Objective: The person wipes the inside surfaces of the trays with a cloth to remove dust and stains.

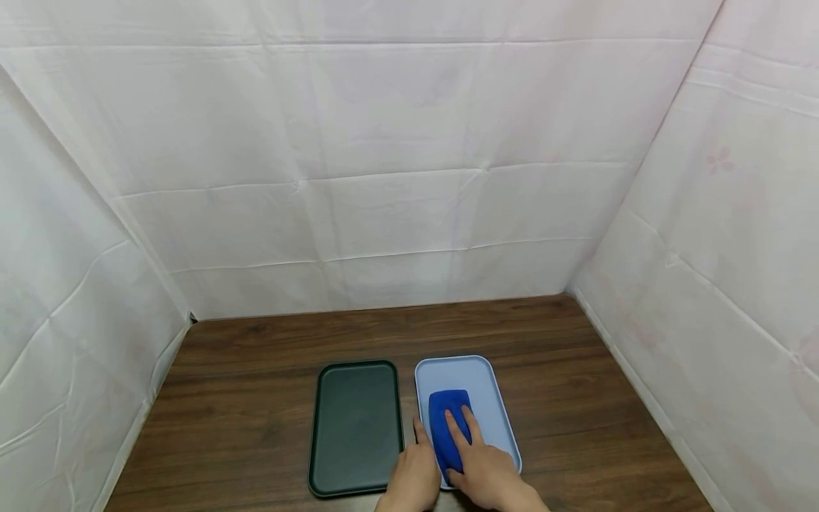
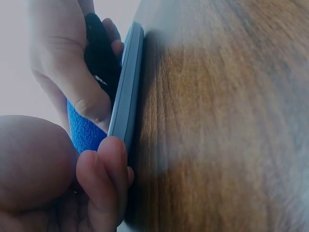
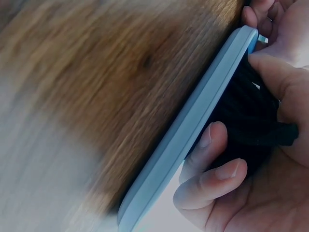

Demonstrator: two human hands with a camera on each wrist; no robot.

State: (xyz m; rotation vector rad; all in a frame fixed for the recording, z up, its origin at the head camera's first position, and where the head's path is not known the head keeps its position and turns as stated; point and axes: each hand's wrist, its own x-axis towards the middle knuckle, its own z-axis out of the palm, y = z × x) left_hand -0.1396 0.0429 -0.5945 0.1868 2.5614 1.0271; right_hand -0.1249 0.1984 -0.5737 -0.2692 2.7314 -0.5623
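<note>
A blue cloth (image 1: pixel 448 402) lies folded in a light blue tray (image 1: pixel 489 405). My right hand (image 1: pixel 483 469) is over the cloth, two fingers spread along its top and the thumb at its near end. In the right wrist view, the cloth (image 3: pixel 260 135) looks dark and bunched under the palm, with the outer fingers curled beside it. My left hand (image 1: pixel 414 473) is at the tray's near left edge, its index finger stretched along the rim. In the left wrist view, curled fingertips (image 2: pixel 113 154) hold against the outside of the tray rim (image 2: pixel 129 87).
A dark green tray (image 1: pixel 358 427) lies just left of the light blue one on the brown wooden table (image 1: pixel 256 398). White sheeting (image 1: pixel 384 213) hangs behind the table and along both sides.
</note>
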